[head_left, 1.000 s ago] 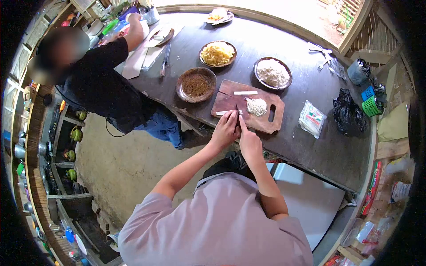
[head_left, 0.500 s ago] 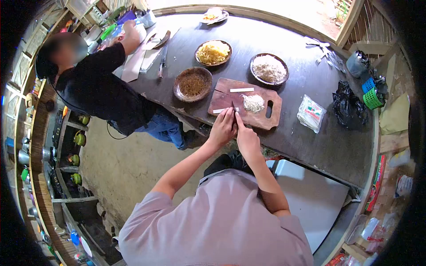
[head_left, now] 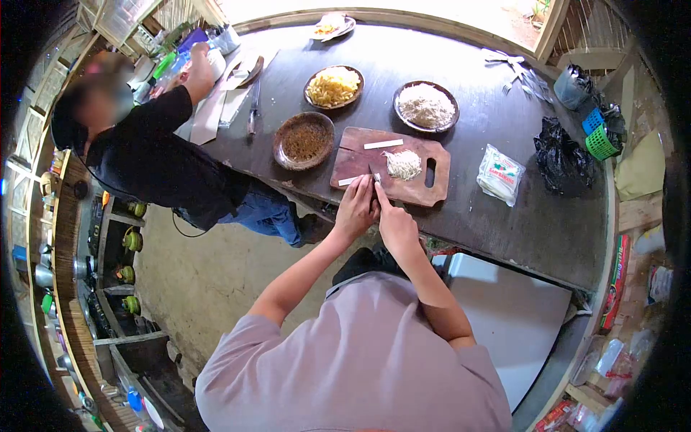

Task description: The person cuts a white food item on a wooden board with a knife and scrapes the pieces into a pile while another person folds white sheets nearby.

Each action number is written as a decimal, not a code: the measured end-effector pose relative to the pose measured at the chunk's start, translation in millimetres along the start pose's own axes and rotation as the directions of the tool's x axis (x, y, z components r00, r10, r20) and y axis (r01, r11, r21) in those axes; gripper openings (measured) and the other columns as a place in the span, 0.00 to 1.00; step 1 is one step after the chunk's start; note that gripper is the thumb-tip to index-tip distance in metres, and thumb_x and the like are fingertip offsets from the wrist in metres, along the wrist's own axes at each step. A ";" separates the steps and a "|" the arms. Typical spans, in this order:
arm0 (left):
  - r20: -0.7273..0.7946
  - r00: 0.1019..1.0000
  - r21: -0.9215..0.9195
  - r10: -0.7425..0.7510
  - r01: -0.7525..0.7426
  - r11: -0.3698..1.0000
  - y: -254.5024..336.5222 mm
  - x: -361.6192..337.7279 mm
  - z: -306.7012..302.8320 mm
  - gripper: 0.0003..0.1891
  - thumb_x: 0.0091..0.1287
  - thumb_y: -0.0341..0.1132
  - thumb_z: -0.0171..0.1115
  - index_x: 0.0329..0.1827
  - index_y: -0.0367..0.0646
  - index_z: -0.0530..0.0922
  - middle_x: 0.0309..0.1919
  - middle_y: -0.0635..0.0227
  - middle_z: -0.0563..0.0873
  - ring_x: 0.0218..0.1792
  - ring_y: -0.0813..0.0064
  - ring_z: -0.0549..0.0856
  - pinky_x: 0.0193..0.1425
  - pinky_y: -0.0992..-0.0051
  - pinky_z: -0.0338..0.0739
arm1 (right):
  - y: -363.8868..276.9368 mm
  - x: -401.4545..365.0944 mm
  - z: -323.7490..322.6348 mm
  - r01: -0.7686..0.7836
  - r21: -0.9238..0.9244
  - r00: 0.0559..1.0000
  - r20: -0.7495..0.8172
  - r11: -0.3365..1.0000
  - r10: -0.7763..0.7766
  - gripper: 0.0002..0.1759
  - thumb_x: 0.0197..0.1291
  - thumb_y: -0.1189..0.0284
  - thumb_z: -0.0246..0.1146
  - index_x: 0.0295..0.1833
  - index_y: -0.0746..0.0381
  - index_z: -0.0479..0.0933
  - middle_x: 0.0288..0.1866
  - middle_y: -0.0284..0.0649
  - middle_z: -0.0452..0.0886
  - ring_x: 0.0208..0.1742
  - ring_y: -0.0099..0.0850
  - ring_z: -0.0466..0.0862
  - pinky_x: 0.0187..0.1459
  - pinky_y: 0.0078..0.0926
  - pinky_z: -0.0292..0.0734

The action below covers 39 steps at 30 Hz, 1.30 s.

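A wooden cutting board (head_left: 349, 155) lies near the table's front edge. On it are a heap of thin white shreds (head_left: 404, 165) and a pale white stick (head_left: 383, 144). Fingers together, my left hand (head_left: 355, 210) holds down another white stick (head_left: 350, 180) at the board's near edge. Close beside it, my right hand (head_left: 397, 227) grips a knife (head_left: 371, 171), its forefinger stretched along the top. Only a little of the dark blade shows; the handle is hidden in the hand. A few white bits lie by the blade.
Behind the board stand a bowl of brown crumbly matter (head_left: 304, 141), a bowl of yellow pieces (head_left: 333, 86) and a bowl of white flour-like stuff (head_left: 426, 106). A white packet (head_left: 500, 175) and black plastic bag (head_left: 563, 158) lie right. A person in black (head_left: 151, 144) works at left.
The whole view has shifted slightly, with the table things a little further left. My hands keep their place at the board's near edge. The other person's arm still reaches over the table.
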<state>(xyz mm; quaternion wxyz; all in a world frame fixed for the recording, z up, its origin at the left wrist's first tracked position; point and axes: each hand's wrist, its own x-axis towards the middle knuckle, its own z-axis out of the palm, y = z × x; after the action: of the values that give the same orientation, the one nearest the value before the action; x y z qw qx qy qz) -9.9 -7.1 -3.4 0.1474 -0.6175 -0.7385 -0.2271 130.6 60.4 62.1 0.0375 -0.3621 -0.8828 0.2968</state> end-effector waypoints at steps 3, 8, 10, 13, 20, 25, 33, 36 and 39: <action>-0.039 0.999 0.007 -0.001 0.001 1.000 0.5 -0.6 1.3 0.33 0.64 0.34 0.64 0.70 0.22 0.73 0.69 0.46 0.76 0.73 0.49 0.73 0.81 0.57 0.69 | 2.1 -23.3 -12.0 -0.024 -0.027 0.998 0.061 0.999 0.025 0.40 0.74 0.74 0.52 0.88 0.38 0.55 0.37 0.61 0.88 0.39 0.61 0.90 0.43 0.64 0.85; -0.035 0.999 -0.028 -0.002 0.001 1.000 0.5 -1.7 1.2 0.32 0.63 0.33 0.64 0.70 0.22 0.73 0.69 0.46 0.75 0.73 0.49 0.74 0.81 0.58 0.69 | 16.7 -48.9 -4.7 -0.022 -0.120 0.998 0.050 0.992 0.028 0.46 0.70 0.76 0.54 0.90 0.36 0.50 0.34 0.55 0.88 0.37 0.56 0.92 0.41 0.58 0.88; -0.045 0.999 -0.049 -0.010 0.008 0.999 3.1 -0.8 -0.5 0.32 0.64 0.32 0.64 0.70 0.23 0.73 0.69 0.46 0.76 0.72 0.47 0.74 0.81 0.57 0.70 | 14.5 -42.5 -7.8 -0.013 -0.077 0.999 0.043 0.997 0.016 0.45 0.71 0.76 0.54 0.90 0.36 0.51 0.36 0.58 0.89 0.38 0.57 0.92 0.42 0.59 0.88; -0.064 0.998 -0.055 -0.014 0.011 0.998 3.2 0.4 -0.6 0.31 0.63 0.31 0.64 0.69 0.23 0.74 0.68 0.45 0.76 0.72 0.46 0.75 0.80 0.56 0.71 | 4.1 -22.8 -9.9 -0.036 -0.030 0.997 0.063 0.999 0.037 0.44 0.71 0.76 0.53 0.90 0.37 0.51 0.38 0.60 0.89 0.40 0.58 0.92 0.45 0.60 0.88; -0.085 0.996 -0.048 -0.014 0.010 0.999 3.9 -0.6 -0.7 0.31 0.62 0.30 0.63 0.68 0.22 0.75 0.68 0.45 0.77 0.71 0.46 0.75 0.80 0.56 0.72 | 1.9 -27.6 -6.8 -0.031 -0.024 0.998 0.050 0.999 0.032 0.42 0.72 0.76 0.52 0.89 0.39 0.54 0.40 0.61 0.89 0.42 0.58 0.91 0.47 0.60 0.87; -0.038 0.999 -0.009 -0.006 0.006 1.000 1.1 -1.2 -0.3 0.32 0.66 0.34 0.64 0.71 0.23 0.73 0.69 0.46 0.76 0.74 0.50 0.73 0.82 0.59 0.68 | 6.1 -47.0 -15.0 -0.057 -0.083 0.992 0.108 0.995 0.066 0.43 0.72 0.76 0.53 0.89 0.39 0.53 0.40 0.60 0.89 0.41 0.58 0.91 0.45 0.60 0.87; -0.078 0.997 -0.052 -0.024 0.020 0.998 5.0 -2.5 -2.6 0.32 0.64 0.32 0.63 0.71 0.24 0.73 0.70 0.47 0.76 0.72 0.47 0.74 0.81 0.55 0.69 | 3.1 -18.3 -11.3 0.001 -0.026 1.000 0.023 1.000 0.000 0.38 0.77 0.71 0.52 0.88 0.40 0.54 0.37 0.62 0.88 0.41 0.60 0.90 0.44 0.61 0.86; -0.083 0.996 -0.061 -0.044 0.039 0.997 5.5 -2.9 -2.2 0.31 0.64 0.32 0.64 0.71 0.25 0.74 0.70 0.47 0.77 0.72 0.47 0.75 0.81 0.54 0.68 | -0.1 -15.3 -10.8 -0.017 0.007 0.999 0.050 1.000 0.017 0.35 0.80 0.68 0.51 0.88 0.40 0.55 0.39 0.65 0.87 0.43 0.62 0.90 0.47 0.63 0.85; -0.093 0.995 -0.035 -0.043 0.040 0.999 5.6 -3.9 -0.4 0.31 0.64 0.33 0.65 0.71 0.26 0.75 0.70 0.49 0.77 0.70 0.49 0.76 0.82 0.53 0.67 | 4.6 -16.4 -4.4 -0.024 -0.010 0.999 0.043 1.000 0.025 0.38 0.77 0.70 0.51 0.88 0.37 0.54 0.38 0.63 0.88 0.42 0.60 0.90 0.45 0.62 0.86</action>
<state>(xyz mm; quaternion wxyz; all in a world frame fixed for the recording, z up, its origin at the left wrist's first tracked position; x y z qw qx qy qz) -3.7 -9.9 -4.2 0.1666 -0.5930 -0.7397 -0.2710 146.8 54.3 65.6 0.0129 -0.3666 -0.8803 0.3009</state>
